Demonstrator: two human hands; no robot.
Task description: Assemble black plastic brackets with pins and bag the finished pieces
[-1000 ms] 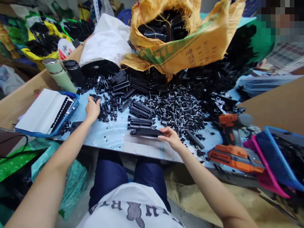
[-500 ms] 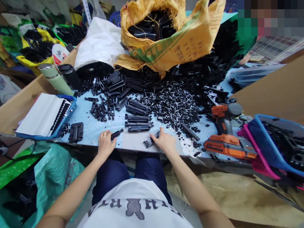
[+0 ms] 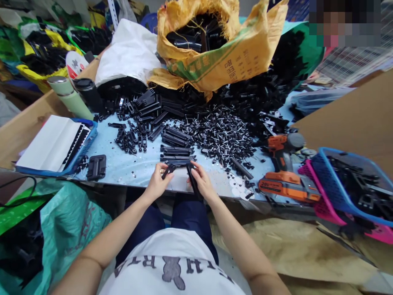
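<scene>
An orange woven sack (image 3: 245, 57), its mouth frayed and ragged, holds glossy black tubular parts. Left of the sack is a soft white bag (image 3: 132, 49); farther left, a yellow bag (image 3: 24, 71) is filled with black parts. In front of the sack lies a heap of small pins (image 3: 225, 137), with slim metallic shafts. Nearer the person than the sack, the left hand (image 3: 158, 180) has its fingers closed around a short black piece (image 3: 168, 170), and the right hand (image 3: 202, 180) grips a long black part (image 3: 193, 180), thumb and fingers curled in; the two pieces are close together at the table edge. Front-left of the sack, a shallow blue basket (image 3: 72, 168) carries folded white paper (image 3: 46, 143). Front-right of it, a perforated blue basket (image 3: 327, 176) holds black plastic parts, beside an orange-and-grey power drill (image 3: 285, 186).
</scene>
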